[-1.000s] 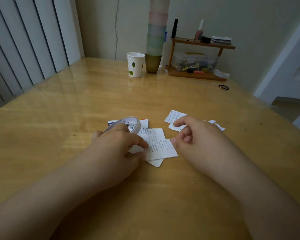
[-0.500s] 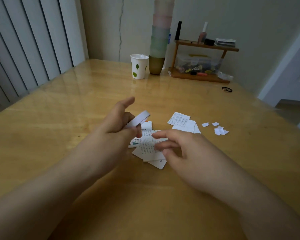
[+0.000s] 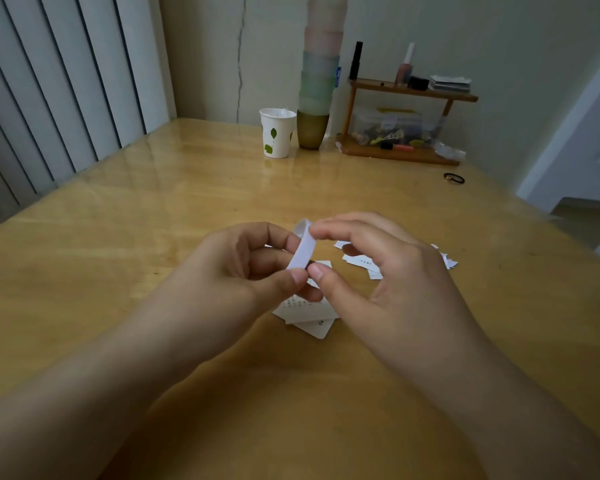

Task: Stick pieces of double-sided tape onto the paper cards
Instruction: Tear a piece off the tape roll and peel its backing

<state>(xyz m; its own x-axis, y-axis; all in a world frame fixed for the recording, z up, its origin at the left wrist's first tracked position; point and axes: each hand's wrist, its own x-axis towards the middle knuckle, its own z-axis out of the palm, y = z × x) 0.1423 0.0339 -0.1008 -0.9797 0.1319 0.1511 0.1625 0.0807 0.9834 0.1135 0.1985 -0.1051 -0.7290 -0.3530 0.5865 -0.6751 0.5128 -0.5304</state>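
Tape roll [image 3: 303, 249] lifted (cards [image 3: 309, 318] half-hidden).

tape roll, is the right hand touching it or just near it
Touching. The head view shows the right hand with fingertips on the top of the tape roll and thumb at its lower edge, while the left hand holds it.

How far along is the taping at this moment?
Done: cannot tell; no tape shows on the paper cards on the table. In hand: the left hand holds the tape roll while the right hand pinches its edge. Left: tearing a piece, sticking it on.
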